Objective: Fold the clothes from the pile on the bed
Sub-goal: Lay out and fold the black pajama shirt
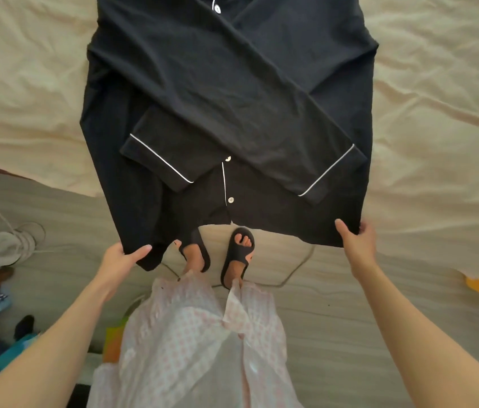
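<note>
Our left hand has its thumb on top of the near left corner of the black pyjama shirt, the other fingers tucked beneath the cloth, so the pinch is closed on the hem. Our right hand does the same at the near right corner, thumb over the hem and fingertips curled round the edge. Between the two grips the hem hangs slightly slack past the edge of the bed, over our feet in black slippers.

The shirt lies face up on the cream sheet, buttoned, collar end away from us. Both sleeves are already crossed over the front, their white-piped cuffs resting low on the body, the right one lying on top of the left.

We judge the next step to be carrying the hem up toward the collar. The main risk is the crossed sleeves: they are only laid there, and a quick lift could drag the cuffs sideways or bunch them under the fold. Uneven hands would skew the fold line, since the left corner sits lower than the right. The overhanging part could also slide the whole shirt off the sheet if we pull toward ourselves instead of lifting. The cloth looks soft and limp, so the middle of the hem may sag and crease.
</note>
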`<action>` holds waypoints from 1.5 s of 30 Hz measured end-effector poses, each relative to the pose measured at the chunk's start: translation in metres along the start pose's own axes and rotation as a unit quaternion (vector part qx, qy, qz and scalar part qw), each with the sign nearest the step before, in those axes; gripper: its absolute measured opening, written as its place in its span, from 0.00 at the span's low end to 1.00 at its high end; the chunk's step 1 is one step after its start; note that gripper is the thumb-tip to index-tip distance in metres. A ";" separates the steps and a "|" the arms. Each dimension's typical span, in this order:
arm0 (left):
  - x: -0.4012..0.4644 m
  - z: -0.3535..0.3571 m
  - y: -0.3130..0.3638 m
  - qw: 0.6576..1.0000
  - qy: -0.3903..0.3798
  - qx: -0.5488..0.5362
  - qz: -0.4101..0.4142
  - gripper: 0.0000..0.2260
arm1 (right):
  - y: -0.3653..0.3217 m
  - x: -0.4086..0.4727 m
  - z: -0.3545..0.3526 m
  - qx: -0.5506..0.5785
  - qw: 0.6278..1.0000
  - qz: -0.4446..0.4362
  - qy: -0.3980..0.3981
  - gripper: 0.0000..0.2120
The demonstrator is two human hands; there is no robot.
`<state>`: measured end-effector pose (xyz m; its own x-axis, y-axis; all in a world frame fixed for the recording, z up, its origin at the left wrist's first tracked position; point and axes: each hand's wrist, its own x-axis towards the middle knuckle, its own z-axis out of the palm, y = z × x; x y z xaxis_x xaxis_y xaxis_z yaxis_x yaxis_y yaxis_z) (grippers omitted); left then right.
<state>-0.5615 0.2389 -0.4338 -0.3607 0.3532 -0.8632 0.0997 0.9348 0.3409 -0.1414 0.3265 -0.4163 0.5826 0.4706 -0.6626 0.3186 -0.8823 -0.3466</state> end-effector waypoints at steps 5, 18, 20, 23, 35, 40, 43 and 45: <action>-0.011 0.010 -0.022 0.996 0.024 -0.083 -0.015 0.19 | 0.016 0.026 -0.003 -0.044 0.998 -0.030 -0.047 0.29; -0.094 -0.001 -0.033 0.923 0.052 -0.371 -0.081 0.07 | 0.045 -0.017 -0.056 0.348 0.916 0.139 -0.145 0.16; -0.114 -0.004 -0.029 0.919 0.062 -0.383 -0.063 0.13 | 0.044 -0.033 -0.065 0.382 0.903 0.141 -0.134 0.18; -0.143 -0.004 -0.019 0.919 0.058 -0.388 -0.043 0.15 | 0.033 -0.058 -0.076 0.399 0.898 0.144 -0.120 0.19; -0.192 -0.048 0.107 0.885 -0.046 -0.464 -0.017 0.05 | -0.066 -0.111 -0.133 0.452 0.870 0.029 -0.194 0.07; -0.178 -0.071 0.195 0.858 -0.043 -0.512 0.024 0.07 | -0.142 -0.101 -0.141 0.498 0.836 0.020 -0.228 0.09; -0.155 -0.086 0.257 0.848 -0.054 -0.525 0.045 0.06 | -0.206 -0.083 -0.138 0.529 0.822 0.028 -0.210 0.09; -0.129 -0.096 0.301 0.845 -0.061 -0.528 0.063 0.06 | -0.258 -0.064 -0.131 0.538 0.816 0.022 -0.209 0.07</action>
<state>-0.5742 0.4715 -0.1837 -0.3049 0.5088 -0.8051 -0.7754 0.3583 0.5200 -0.1627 0.5250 -0.1979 0.1983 0.5922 -0.7810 -0.6679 -0.5016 -0.5499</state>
